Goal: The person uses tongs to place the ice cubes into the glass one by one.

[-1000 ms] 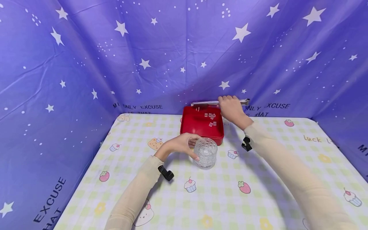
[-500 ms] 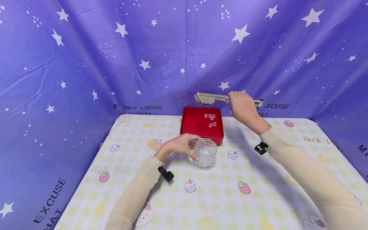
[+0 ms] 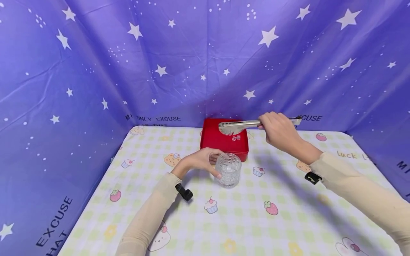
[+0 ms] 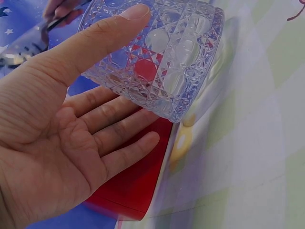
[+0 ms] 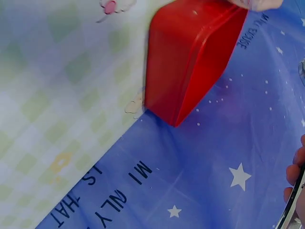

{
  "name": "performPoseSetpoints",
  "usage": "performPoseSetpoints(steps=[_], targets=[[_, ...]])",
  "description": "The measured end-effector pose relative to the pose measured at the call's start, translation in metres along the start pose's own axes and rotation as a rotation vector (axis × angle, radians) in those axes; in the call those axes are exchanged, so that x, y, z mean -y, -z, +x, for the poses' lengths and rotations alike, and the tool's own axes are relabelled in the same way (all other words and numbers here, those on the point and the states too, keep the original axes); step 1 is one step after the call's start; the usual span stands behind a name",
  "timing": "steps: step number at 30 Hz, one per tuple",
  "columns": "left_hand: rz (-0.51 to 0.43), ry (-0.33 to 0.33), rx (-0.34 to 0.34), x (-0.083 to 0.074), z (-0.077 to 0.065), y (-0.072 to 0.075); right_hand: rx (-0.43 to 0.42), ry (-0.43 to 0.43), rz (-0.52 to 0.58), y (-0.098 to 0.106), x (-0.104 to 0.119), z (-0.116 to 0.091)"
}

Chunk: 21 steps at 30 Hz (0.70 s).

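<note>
My left hand [image 3: 203,161] holds a clear cut-glass tumbler [image 3: 230,171] upright on the tablecloth. In the left wrist view the thumb lies along the patterned side and the fingers reach behind the glass [image 4: 162,52]. My right hand [image 3: 279,131] grips metal serving tongs [image 3: 238,125], raised with their toothed heads over a red tray [image 3: 211,144]. Whether a cube sits between those heads, I cannot tell. Small clear cubes [image 3: 236,138] lie in the tray; the tong heads cover the others from the head view. At the right wrist view's edge, only fingertips [image 5: 293,174] show.
The red tray stands just behind the tumbler, near the table's back edge. A checked tablecloth [image 3: 179,220] with cupcake and strawberry prints covers the table. Purple star-patterned curtains [image 3: 192,53] hang close at the back and both sides.
My right hand has lifted the tongs off the tray's far left corner, where small cubes lay, then moved right and toward me, lower again over the tray. My left hand and the tumbler stay put.
</note>
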<state>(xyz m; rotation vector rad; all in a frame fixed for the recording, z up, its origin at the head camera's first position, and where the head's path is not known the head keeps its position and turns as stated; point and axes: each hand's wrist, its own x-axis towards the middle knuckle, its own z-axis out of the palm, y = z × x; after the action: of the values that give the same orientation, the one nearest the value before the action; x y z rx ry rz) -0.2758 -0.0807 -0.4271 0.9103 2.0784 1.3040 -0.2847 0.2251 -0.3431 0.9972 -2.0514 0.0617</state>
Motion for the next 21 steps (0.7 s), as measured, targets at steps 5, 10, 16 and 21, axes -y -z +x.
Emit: performPoseSetpoints(steps=[5, 10, 16, 21], targets=[[0.001, 0.005, -0.004, -0.001, -0.001, 0.001, 0.022, 0.051, 0.013, 0.009, 0.007, -0.005], [-0.007, 0.017, -0.009, -0.001, -0.001, 0.000, 0.032, 0.117, 0.040, 0.015, 0.013, -0.008], [0.022, 0.038, -0.019, -0.001, -0.001, 0.000, 0.025, 0.186, 0.030, 0.015, 0.020, -0.013], [0.025, 0.042, -0.020, -0.002, -0.002, 0.000, 0.024, 0.194, 0.006, 0.012, 0.023, -0.017]])
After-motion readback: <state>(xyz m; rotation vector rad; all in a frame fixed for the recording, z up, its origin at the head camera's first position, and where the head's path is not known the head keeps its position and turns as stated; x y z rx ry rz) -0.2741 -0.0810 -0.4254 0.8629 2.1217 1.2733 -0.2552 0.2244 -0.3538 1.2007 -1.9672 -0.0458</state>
